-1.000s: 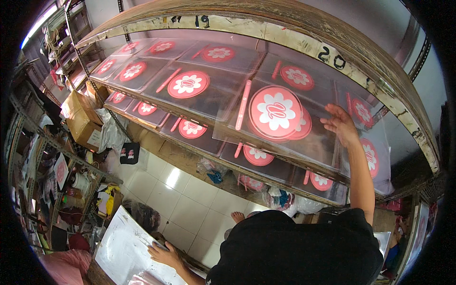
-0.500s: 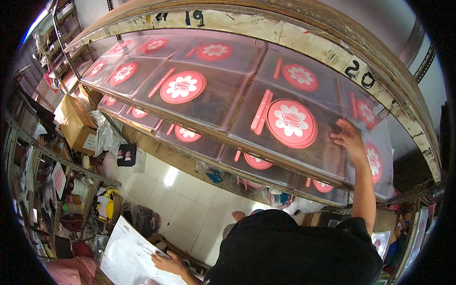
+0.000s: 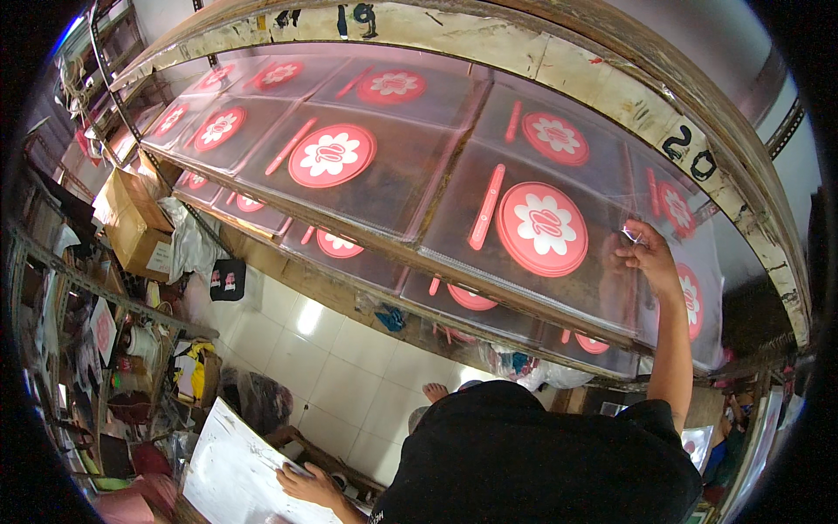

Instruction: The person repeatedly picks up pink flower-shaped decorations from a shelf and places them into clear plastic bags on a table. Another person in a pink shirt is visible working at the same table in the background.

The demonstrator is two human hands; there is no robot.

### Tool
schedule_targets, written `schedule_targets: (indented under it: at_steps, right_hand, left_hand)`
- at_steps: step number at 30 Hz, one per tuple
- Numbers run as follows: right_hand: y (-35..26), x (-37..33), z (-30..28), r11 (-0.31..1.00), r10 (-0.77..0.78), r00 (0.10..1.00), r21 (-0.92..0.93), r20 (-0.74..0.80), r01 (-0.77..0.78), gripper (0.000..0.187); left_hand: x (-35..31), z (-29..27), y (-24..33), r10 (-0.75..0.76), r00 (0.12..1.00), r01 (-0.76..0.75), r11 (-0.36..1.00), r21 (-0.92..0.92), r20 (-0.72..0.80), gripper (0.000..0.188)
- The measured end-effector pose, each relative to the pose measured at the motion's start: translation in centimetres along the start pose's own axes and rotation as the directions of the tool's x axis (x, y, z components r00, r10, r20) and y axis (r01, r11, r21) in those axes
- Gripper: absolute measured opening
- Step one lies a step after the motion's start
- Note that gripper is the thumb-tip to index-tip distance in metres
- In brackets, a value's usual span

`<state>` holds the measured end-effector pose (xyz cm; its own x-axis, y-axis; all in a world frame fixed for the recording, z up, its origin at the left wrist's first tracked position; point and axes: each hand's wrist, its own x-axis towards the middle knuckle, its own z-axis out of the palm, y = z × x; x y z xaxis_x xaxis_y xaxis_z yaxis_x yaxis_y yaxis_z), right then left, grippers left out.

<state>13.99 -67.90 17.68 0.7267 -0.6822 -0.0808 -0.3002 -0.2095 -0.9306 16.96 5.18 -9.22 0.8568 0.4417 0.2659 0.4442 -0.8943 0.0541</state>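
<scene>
My right hand (image 3: 644, 253) is over the right-hand side of the shelf. Its fingers are closed in a pinch on the edge of a clear plastic sheet (image 3: 602, 201), where a small glint shows at the fingertips. This sheet bears a pink disc with a white flower (image 3: 542, 229) and a pink bar (image 3: 487, 208), and lies over the stack beneath it. At lower left, my left hand (image 3: 307, 486) rests with its fingers stretched out on a smudged white board (image 3: 231, 463).
More clear sheets with the same pink print (image 3: 332, 155) lie in rows on this shelf, and others on a shelf (image 3: 340, 244) below. A pale beam (image 3: 489, 44) runs along the far side. A cardboard box (image 3: 131, 223) and cluttered racks (image 3: 113, 301) stand at left.
The doubled pink print beside my right hand now shows as a single one, with the sheets lined up. My right hand's fingers have closed. My left hand has stayed on the board.
</scene>
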Motion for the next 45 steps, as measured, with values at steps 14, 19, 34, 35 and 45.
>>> schedule_targets:
  at_steps: [14, 19, 34, 35, 45]
  right_hand:
    - [0.2, -0.4, -0.5, 0.962, -0.048, 0.998, -0.27, -0.051, 0.033, 0.042]
    - [-0.9, -0.6, -0.2, 0.332, -0.564, 0.825, -0.924, -0.034, 0.19, 0.038]
    - [-6.2, -11.5, 36.4, 0.961, -0.248, 0.224, 0.269, 0.942, -0.066, 0.034]
    - [-4.3, -11.9, 39.0, 0.974, -0.194, 0.162, 0.209, 0.967, -0.084, 0.032]
    - [15.4, -12.4, 53.2, 0.868, 0.476, 0.055, -0.459, 0.878, -0.189, 0.018]
  left_hand:
    - [0.1, 0.9, -0.7, 0.042, 0.999, -0.041, 0.999, 0.019, -0.031, 0.052]
    - [0.0, 0.4, -0.2, 0.036, 0.999, -0.037, 0.999, -0.019, -0.017, 0.052]
    - [0.5, -4.2, 3.0, -0.071, 0.993, 0.04, 0.955, -0.293, -0.097, 0.053]
    - [0.9, -4.8, 3.1, -0.049, 0.995, 0.017, 0.947, -0.32, -0.092, 0.053]
    - [-1.2, -4.6, 2.5, -0.198, 0.977, 0.158, 0.925, -0.344, -0.084, 0.049]
